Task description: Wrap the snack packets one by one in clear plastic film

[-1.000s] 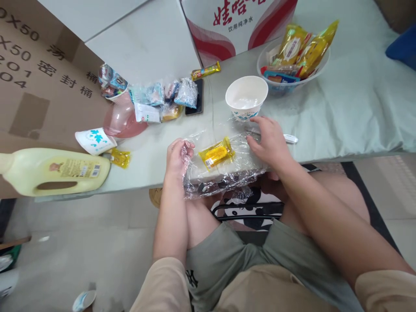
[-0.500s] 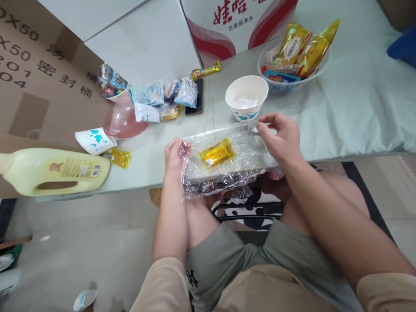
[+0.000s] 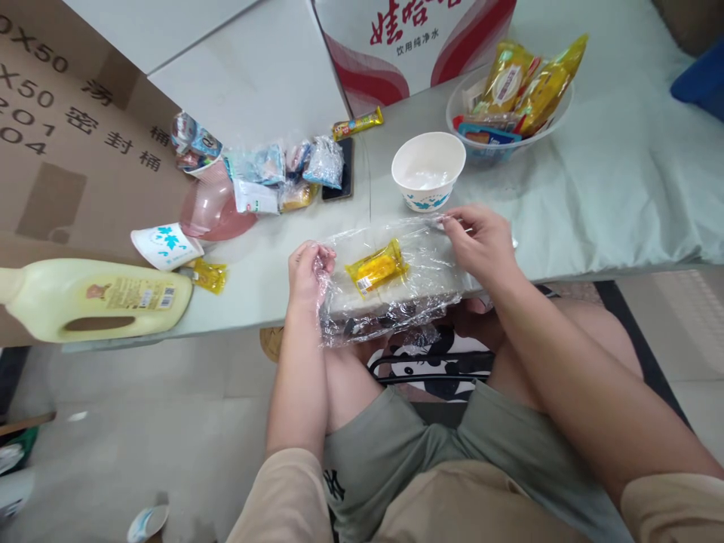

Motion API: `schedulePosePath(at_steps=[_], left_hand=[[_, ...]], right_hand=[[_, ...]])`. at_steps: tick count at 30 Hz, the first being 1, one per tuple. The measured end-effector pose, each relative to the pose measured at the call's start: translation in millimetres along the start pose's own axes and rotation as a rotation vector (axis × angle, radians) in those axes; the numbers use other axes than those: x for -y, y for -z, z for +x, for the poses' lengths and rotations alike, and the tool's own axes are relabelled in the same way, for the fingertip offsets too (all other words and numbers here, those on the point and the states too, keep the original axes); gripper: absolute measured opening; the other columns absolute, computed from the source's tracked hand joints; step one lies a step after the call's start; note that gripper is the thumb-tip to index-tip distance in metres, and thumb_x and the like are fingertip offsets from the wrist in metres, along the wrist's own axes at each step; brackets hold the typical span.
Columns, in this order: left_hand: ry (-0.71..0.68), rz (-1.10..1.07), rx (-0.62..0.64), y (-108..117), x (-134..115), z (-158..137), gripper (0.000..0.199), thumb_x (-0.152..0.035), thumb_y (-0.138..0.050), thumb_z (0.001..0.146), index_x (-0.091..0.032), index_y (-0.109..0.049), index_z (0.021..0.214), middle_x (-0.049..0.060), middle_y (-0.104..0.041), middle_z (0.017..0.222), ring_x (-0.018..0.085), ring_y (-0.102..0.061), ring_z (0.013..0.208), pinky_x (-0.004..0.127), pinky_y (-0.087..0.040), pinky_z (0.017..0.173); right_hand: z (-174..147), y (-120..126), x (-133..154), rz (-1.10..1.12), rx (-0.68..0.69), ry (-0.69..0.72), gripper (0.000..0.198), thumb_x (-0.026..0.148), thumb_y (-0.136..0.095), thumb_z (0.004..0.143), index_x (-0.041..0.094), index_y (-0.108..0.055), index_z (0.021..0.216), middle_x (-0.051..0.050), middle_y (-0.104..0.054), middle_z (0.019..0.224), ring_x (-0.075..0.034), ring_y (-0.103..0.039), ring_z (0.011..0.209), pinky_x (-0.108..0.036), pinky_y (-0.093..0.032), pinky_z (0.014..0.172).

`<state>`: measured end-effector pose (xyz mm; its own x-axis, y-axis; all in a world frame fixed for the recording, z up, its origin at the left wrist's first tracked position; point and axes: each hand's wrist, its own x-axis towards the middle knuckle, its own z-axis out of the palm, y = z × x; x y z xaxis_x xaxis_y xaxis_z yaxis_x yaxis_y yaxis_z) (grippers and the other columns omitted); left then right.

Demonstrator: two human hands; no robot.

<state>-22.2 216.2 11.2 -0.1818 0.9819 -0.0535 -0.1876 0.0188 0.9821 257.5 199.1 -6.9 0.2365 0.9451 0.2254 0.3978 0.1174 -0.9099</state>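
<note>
A sheet of clear plastic wrap (image 3: pixel 430 260) is stretched between my two hands at the front edge of the table. On the wrap rests a small snack in a yellow wrapper (image 3: pixel 377 267), about midway between the hands. My left hand (image 3: pixel 308 268) is closed on the wrap's left edge. At the far right corner, my right hand (image 3: pixel 480 237) pinches the film between thumb and fingers. The near part of the wrap hangs crumpled over the table edge. A white paper bowl (image 3: pixel 428 172) with blue leaf prints stands upright just beyond my right hand.
A clear bowl of packaged snacks (image 3: pixel 512 143) stands at back right. Wrapped packets (image 3: pixel 265 164), a dark phone (image 3: pixel 346 170), a pink lid-like piece (image 3: pixel 212 207), a tipped paper bowl (image 3: pixel 165 245) and a yellow jug (image 3: pixel 102 298) lie left. Cartons (image 3: pixel 254 90) line the back.
My right hand has shifted slightly left and closed its fingers on the wrap's far right corner. My left hand and the yellow snack have barely moved.
</note>
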Motion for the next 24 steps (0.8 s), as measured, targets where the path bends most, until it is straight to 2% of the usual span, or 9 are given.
schedulePosePath(at_steps=[4,9,15,18,21,24], left_hand=[[0.000,0.051,0.010,0,1,-1,0.031,-0.035,-0.076,0.072,-0.018,-0.055,0.057,-0.001,-0.059,0.057,0.007,-0.050,0.045,0.019,-0.035,0.042],[0.014,0.098,0.078,-2,1,-3,0.035,-0.041,-0.080,0.070,-0.018,-0.056,0.059,0.000,-0.062,0.059,0.006,-0.048,0.043,0.019,-0.035,0.041],[0.018,0.131,0.078,-4,0,-5,0.036,-0.043,-0.079,0.070,-0.018,-0.056,0.059,-0.001,-0.061,0.060,0.006,-0.047,0.043,0.019,-0.034,0.041],[0.028,0.138,0.058,-4,1,-5,0.034,-0.041,-0.078,0.070,-0.017,-0.056,0.059,-0.001,-0.060,0.060,0.005,-0.046,0.043,0.019,-0.033,0.041],[0.045,0.153,0.042,-4,1,-4,0.034,-0.040,-0.078,0.071,-0.017,-0.055,0.059,-0.001,-0.060,0.060,0.005,-0.045,0.043,0.018,-0.033,0.041],[0.067,0.153,0.024,-5,1,-4,0.033,-0.039,-0.075,0.074,-0.018,-0.054,0.059,-0.001,-0.059,0.059,0.005,-0.045,0.044,0.018,-0.033,0.041]], right_hand=[[1,1,-2,0.031,-0.064,-0.016,0.014,0.031,-0.058,0.092,0.024,-0.070,0.088,-0.003,-0.069,0.083,-0.019,-0.067,0.079,-0.037,-0.057,0.080],[1,1,-1,0.143,-0.084,-0.081,0.016,0.034,-0.054,0.097,0.024,-0.065,0.091,-0.002,-0.069,0.082,-0.017,-0.068,0.077,-0.033,-0.056,0.071],[4,9,4,0.149,-0.094,-0.041,0.009,0.028,-0.057,0.093,0.025,-0.065,0.095,0.000,-0.065,0.073,-0.014,-0.062,0.068,-0.030,-0.054,0.066],[9,13,0,0.181,-0.047,-0.040,0.014,0.024,-0.058,0.090,0.025,-0.064,0.103,0.001,-0.061,0.070,-0.015,-0.061,0.066,-0.031,-0.055,0.066],[13,13,-6,0.267,0.003,-0.054,0.021,0.021,-0.055,0.088,0.026,-0.061,0.108,0.001,-0.061,0.074,-0.016,-0.063,0.072,-0.034,-0.057,0.071],[13,10,-10,0.353,0.055,-0.047,0.028,0.020,-0.055,0.085,0.029,-0.057,0.112,-0.001,-0.065,0.088,-0.019,-0.068,0.091,-0.038,-0.059,0.079]])
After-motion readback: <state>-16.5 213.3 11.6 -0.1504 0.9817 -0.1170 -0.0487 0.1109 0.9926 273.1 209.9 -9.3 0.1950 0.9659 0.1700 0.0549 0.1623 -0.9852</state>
